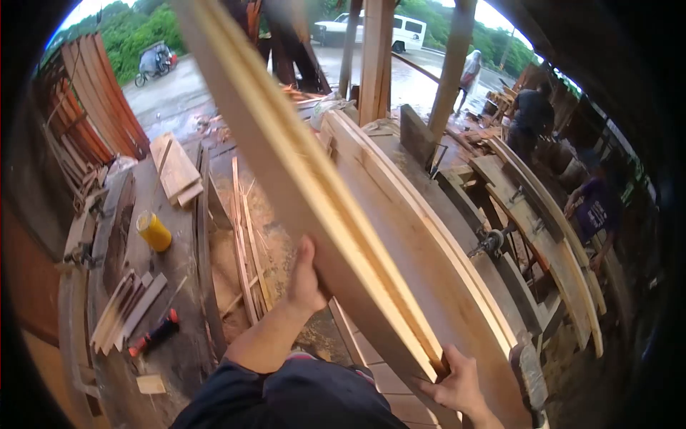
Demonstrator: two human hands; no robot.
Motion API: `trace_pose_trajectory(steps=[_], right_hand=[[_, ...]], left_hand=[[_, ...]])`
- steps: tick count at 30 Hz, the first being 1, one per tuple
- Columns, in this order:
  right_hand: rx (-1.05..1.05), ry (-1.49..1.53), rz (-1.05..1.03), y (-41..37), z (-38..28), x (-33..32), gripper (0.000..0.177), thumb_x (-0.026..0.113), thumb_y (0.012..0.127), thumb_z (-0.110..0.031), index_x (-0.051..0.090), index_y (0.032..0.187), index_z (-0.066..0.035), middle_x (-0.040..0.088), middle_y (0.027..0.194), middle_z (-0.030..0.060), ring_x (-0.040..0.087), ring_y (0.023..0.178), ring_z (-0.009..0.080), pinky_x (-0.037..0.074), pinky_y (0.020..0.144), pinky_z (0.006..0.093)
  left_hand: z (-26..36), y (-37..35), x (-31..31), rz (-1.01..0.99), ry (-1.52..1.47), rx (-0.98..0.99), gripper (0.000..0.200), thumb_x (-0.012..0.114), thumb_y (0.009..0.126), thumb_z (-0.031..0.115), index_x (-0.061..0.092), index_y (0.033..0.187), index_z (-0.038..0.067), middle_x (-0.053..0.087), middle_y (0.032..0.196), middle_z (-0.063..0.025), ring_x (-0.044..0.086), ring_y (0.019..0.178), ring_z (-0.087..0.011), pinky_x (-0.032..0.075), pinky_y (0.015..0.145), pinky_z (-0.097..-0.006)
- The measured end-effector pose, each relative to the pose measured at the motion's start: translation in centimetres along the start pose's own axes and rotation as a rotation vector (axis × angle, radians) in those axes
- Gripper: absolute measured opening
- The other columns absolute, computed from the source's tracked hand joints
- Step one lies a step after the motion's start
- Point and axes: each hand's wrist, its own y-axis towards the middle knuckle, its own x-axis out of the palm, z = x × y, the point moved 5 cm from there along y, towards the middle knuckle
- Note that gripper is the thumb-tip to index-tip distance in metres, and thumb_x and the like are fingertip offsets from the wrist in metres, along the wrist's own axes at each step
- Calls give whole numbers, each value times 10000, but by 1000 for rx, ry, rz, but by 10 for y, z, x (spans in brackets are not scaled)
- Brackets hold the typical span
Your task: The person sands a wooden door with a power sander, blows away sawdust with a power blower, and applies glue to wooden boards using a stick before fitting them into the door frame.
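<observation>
A long wooden board (314,204) with a groove along its pale edge slants across the view, from the upper left down to my right hand. My left hand (307,282) grips it near the middle; the thumb lies against the broad face and the other fingers are hidden behind. At the near end, my right hand (457,386) is closed around the board, fingers at the groove. Just beyond the held board lies a wide wooden panel or bench surface (421,250) with a raised pale strip along its far side.
On the left workbench (153,343) are a yellow jar (153,231), a red-and-black tool (155,333), wood offcuts (128,307) and stacked boards (175,168). Thin strips (243,243) stand between benches. A clamp (491,242) is at right; co-workers (532,118) are beyond.
</observation>
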Motion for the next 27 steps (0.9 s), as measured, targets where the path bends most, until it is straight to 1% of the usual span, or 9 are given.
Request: trace_pose_trajectory(steps=[4,10,14,20,22,23,25,26,27], right_hand=[[130,-197,-56,-21,77,-4,508,907,635,-153,601,987,48,655,719,114,634,671,144,534,629,334],[146,-238,29,44,78,12,583,927,633,-194,560,1028,30,654,739,106,630,678,140,525,623,334],[324,-169,-90,136,77,42,784,930,612,-332,586,1201,55,683,752,169,703,694,306,559,658,406],[342,-278,-217,181,157,108,556,905,670,-296,591,1012,10,653,723,144,635,611,260,518,569,408],[636,-322,-386,206,134,124,560,813,753,-318,590,1166,-14,630,1052,241,643,891,369,540,719,470],[798,-345,-486,206,122,124,570,768,795,-329,589,1243,-25,618,1217,289,647,1031,424,551,793,500],[671,-425,-419,178,148,132,569,762,789,-317,578,1242,-27,626,1198,290,652,1025,421,541,805,510],[600,-464,-376,170,160,134,568,759,787,-311,572,1242,-27,630,1188,291,655,1022,419,535,811,515],[676,-484,-414,164,160,132,596,759,788,-319,561,1267,-25,624,1205,294,647,1045,426,530,837,518]], left_hand=[[-32,55,-5,130,-136,-477,1099,388,850,893,321,1554,52,498,1473,-170,503,1355,-334,459,1087,-544],[-169,48,-14,89,-259,-580,1029,449,823,894,433,1513,132,515,1469,-111,506,1350,-275,462,1086,-498],[-259,20,-45,121,-423,-984,825,519,904,770,472,1483,184,546,1445,-55,520,1316,-240,461,1074,-464],[-332,79,-182,-628,-20,-1307,784,669,896,647,502,1465,134,541,1468,-70,506,1341,-235,450,1085,-431],[-317,155,-224,-1347,367,-1112,765,722,884,587,558,1413,59,585,1427,-89,533,1314,-254,467,1057,-410],[-315,211,-267,-1369,721,-1062,729,787,834,500,625,1320,-20,665,1315,-131,607,1207,-302,502,993,-412],[-290,367,-349,-1085,1450,-822,410,764,781,291,751,1092,24,756,971,-183,719,889,-308,572,804,-437],[-312,453,-421,-837,1726,-410,260,697,822,236,760,987,45,741,845,-178,728,799,-309,574,730,-452],[-264,544,-426,-473,1657,-448,213,641,871,217,736,932,37,734,860,-204,731,821,-341,564,713,-482]])
